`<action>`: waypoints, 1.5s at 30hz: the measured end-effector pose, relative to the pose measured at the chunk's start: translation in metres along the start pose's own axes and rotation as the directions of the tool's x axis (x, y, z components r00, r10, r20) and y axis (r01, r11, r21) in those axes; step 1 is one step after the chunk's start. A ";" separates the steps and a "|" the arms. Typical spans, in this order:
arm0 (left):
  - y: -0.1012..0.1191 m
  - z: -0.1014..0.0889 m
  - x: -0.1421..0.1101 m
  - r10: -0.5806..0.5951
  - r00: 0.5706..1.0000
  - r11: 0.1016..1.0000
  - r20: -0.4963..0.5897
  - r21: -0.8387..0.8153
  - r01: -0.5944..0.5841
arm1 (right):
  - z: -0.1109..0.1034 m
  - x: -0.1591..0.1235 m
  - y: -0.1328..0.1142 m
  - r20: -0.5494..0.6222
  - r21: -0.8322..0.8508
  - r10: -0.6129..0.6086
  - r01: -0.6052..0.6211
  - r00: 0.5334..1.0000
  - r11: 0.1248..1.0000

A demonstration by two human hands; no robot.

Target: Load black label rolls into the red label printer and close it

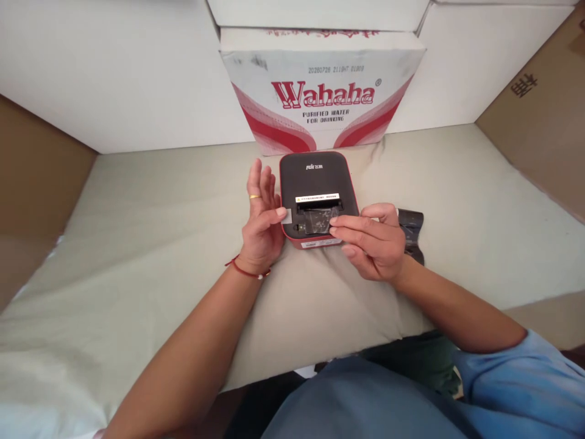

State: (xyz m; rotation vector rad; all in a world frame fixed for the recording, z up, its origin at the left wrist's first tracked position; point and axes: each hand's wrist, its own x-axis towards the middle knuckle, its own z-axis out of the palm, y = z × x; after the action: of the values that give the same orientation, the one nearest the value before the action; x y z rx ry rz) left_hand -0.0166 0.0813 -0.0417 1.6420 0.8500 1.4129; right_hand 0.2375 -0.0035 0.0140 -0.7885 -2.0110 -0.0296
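A small black label printer [315, 180] with a red base sits on the pale green cloth [150, 244], a dark strip hanging from its slot. My left hand [261, 219] stands at its left side, thumb and a finger pinching a small white label [286, 215], other fingers raised. My right hand [372, 239] is at the printer's front right, fingertips pinched on the dark transparent strip [320, 221] coming out of the slot.
A white and red Wahaha water carton [322, 91] stands just behind the printer. Brown cardboard [543, 116] rises at the right, more at the left. A dark strip piece [411, 228] lies behind my right hand.
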 end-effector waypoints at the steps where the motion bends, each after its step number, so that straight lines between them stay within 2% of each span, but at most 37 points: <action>1: -0.002 -0.001 0.001 -0.026 0.999 1.000 0.048 -0.013 0.026 | 0.001 -0.002 0.000 0.005 -0.029 0.021 -0.021 1.000 0.999; 4: -0.002 -0.002 0.002 -0.060 0.983 0.989 0.171 -0.122 0.082 | 0.003 -0.005 -0.001 0.014 -0.083 0.059 -0.058 0.998 0.995; 7: 0.002 0.000 0.003 -0.054 0.976 0.979 0.211 -0.184 0.093 | 0.003 -0.003 -0.002 -0.009 -0.057 0.031 -0.032 0.999 0.998; 14: 0.003 -0.005 0.003 -0.066 0.977 0.985 0.200 -0.141 0.096 | 0.001 0.000 -0.002 0.018 -0.015 0.062 -0.062 0.998 0.998; 19: -0.001 -0.006 0.004 -0.071 0.984 0.992 0.166 -0.092 0.087 | 0.003 -0.001 -0.002 -0.036 -0.006 0.031 -0.031 0.999 1.000; 22: -0.008 -0.005 0.003 -0.086 0.986 0.988 0.140 -0.115 0.103 | 0.000 0.003 0.000 0.008 -0.003 0.032 -0.032 0.999 0.999; 24: -0.014 -0.005 0.003 -0.082 0.983 0.986 0.161 -0.129 0.104 | -0.006 0.010 0.000 0.058 0.039 0.024 -0.027 0.998 0.999; 26: -0.018 -0.004 0.003 -0.074 0.981 0.986 0.180 -0.134 0.099 | -0.015 0.024 -0.002 0.085 0.100 0.064 -0.072 0.994 0.992; 28: -0.020 -0.002 0.004 -0.064 0.983 0.986 0.171 -0.140 0.088 | -0.024 0.043 -0.003 0.098 0.131 0.220 -0.231 0.971 0.964; 30: -0.019 0.001 0.004 -0.056 0.986 0.983 0.155 -0.163 0.081 | -0.029 0.064 0.001 0.136 0.110 0.395 -0.410 0.909 0.905; 32: -0.019 0.003 0.005 -0.052 0.989 0.976 0.141 -0.203 0.081 | -0.028 0.085 0.013 0.235 0.027 0.452 -0.471 0.860 0.882; 35: -0.021 0.005 0.007 -0.045 0.990 0.964 0.137 -0.255 0.079 | -0.010 0.105 0.038 0.393 -0.162 0.374 -0.337 0.840 0.927; 38: -0.026 0.006 0.008 -0.035 0.990 0.954 0.137 -0.289 0.073 | 0.018 0.110 0.060 0.464 -0.329 0.341 -0.199 0.817 0.923; 42: -0.030 0.005 0.008 -0.023 0.989 0.958 0.148 -0.279 0.064 | 0.045 0.111 0.072 0.510 -0.461 0.447 -0.206 0.734 0.863; 45: -0.031 0.006 0.008 -0.005 0.988 0.962 0.155 -0.268 0.047 | 0.050 0.114 0.072 0.496 -0.464 0.493 -0.262 0.715 0.846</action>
State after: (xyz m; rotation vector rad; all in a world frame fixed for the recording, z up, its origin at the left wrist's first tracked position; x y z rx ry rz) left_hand -0.0096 0.1016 -0.0655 1.5008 0.5607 1.3029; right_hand 0.1981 0.1287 0.0551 -1.6235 -2.4202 0.1106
